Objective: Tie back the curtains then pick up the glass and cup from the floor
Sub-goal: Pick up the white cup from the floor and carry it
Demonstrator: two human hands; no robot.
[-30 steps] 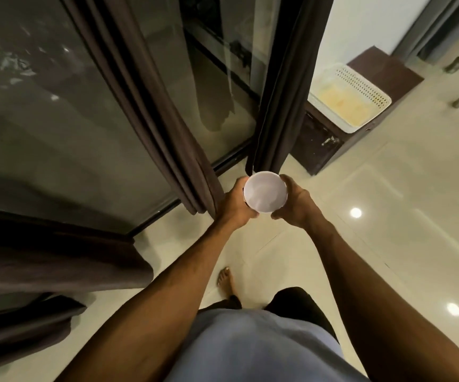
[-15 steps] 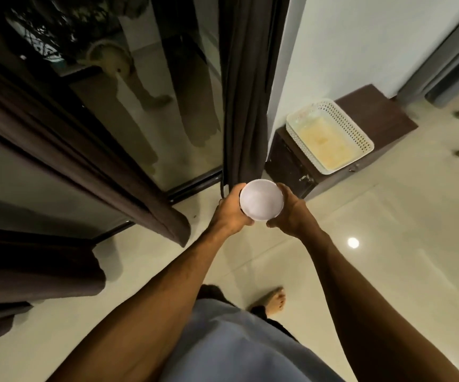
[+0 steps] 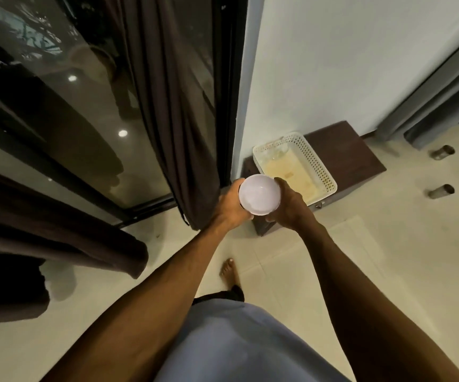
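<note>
A white cup is held upright in front of me, its round mouth facing the camera. My left hand grips its left side and my right hand grips its right side, fingers curled round the wall. A dark brown curtain hangs just left of my left hand, in front of the glass door. Another bunch of dark curtain lies at the left edge. No separate glass can be made out; what sits below the cup is hidden.
A white perforated basket stands on a low dark wooden cabinet against the wall, just beyond my hands. Two metal door stops stick up from the tiled floor at right. Grey curtains hang at far right. My bare foot is below.
The view has swung right and I have stepped closer to the cabinet and basket. Both hands keep holding the cup in the same way.
</note>
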